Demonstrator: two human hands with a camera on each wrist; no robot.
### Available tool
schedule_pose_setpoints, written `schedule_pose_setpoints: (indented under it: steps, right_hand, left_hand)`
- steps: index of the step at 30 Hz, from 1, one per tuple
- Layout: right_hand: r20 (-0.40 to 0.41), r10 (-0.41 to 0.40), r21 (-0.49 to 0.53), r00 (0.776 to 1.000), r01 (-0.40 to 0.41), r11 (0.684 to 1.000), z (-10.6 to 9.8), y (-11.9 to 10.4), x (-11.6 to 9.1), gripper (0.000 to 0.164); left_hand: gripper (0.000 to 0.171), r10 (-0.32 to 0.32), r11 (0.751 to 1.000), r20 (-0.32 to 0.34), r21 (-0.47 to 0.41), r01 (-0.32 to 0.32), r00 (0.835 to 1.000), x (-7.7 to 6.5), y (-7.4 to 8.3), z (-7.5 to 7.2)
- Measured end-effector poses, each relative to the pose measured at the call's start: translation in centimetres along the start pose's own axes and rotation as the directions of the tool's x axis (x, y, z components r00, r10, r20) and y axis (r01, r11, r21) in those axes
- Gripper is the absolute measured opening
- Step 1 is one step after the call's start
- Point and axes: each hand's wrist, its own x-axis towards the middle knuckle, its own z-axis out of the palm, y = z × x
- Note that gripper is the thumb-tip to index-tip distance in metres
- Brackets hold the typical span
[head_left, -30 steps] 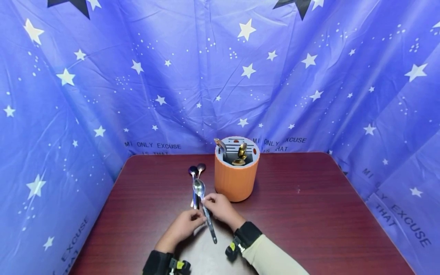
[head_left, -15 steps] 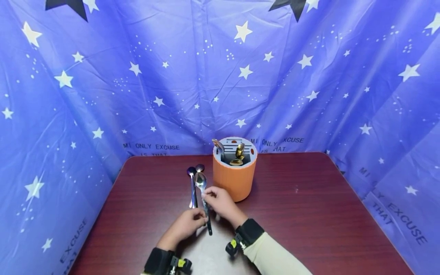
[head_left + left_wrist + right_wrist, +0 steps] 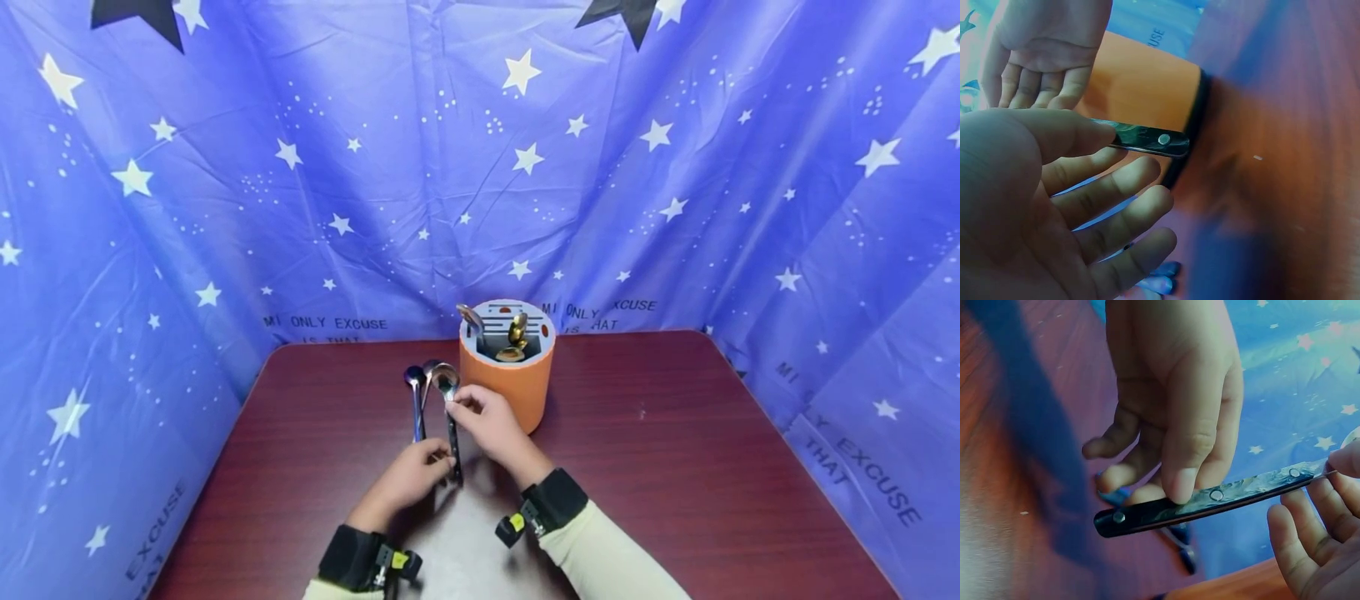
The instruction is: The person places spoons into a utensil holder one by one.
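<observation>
A spoon with a metal bowl (image 3: 446, 377) and a dark, marbled, riveted handle (image 3: 1229, 495) is held between both hands, left of the orange cutlery holder (image 3: 495, 392). My left hand (image 3: 411, 477) pinches the handle near its end between thumb and fingers. Further up, by the neck, my right hand (image 3: 489, 427) pinches the same spoon. The handle's black tip (image 3: 1163, 140) sticks out past the left fingers in the left wrist view. Behind the left hand, a blue-purple spoon (image 3: 415, 383) and another spoon (image 3: 429, 372), partly hidden, lie on the table.
Several gold and silver utensils (image 3: 516, 333) stand in the holder's grey slotted top. The dark red table (image 3: 660, 450) spreads to both sides. A blue star-printed curtain (image 3: 390, 192) closes off the back and sides.
Both hands have moved a little toward the back with the spoon. Its handle now lies straighter, and its bowl has shifted to the right, over toward the holder.
</observation>
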Motion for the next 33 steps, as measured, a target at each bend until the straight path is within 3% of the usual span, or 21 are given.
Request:
schedule_pose_setpoints:
  steps: [6, 13, 19, 23, 27, 33]
  right_hand:
    - [-0.049, -0.018, 0.034, 0.999, 0.019, 0.999, -0.9, 0.4, 0.9, 0.008]
    - [-0.088, -0.110, 0.056, 0.990, 0.115, 0.992, -3.5, -2.8, 1.4, 0.011]
    - [-0.142, -0.200, 0.056, 0.969, 0.210, 0.976, -5.7, -5.5, 2.4, 0.011]
    - [-0.191, -0.235, 0.036, 0.953, 0.246, 0.969, -7.0, -7.0, 3.1, 0.013]
    - [-0.210, -0.246, 0.016, 0.946, 0.255, 0.967, -7.8, -8.0, 3.6, 0.015]
    - [-0.241, -0.308, -0.040, 0.920, 0.308, 0.951, -8.6, -9.2, 4.1, 0.016]
  left_hand:
    - [0.009, 0.024, 1.000, -0.049, 0.016, -0.023, 0.999, 1.0, 1.9, -1.2]
    - [0.013, 0.071, 0.997, -0.082, 0.026, -0.069, 0.994, 2.6, 4.8, -2.8]
    - [0.018, 0.122, 0.992, -0.092, 0.041, -0.119, 0.988, 3.9, 7.6, -4.0]
    - [0.020, 0.117, 0.993, -0.099, 0.044, -0.113, 0.988, 4.7, 9.3, -4.7]
    - [0.020, 0.109, 0.994, -0.120, 0.024, -0.107, 0.987, 5.3, 10.3, -5.2]
    - [0.017, 0.174, 0.985, -0.172, 0.028, -0.171, 0.970, 6.2, 11.5, -5.4]
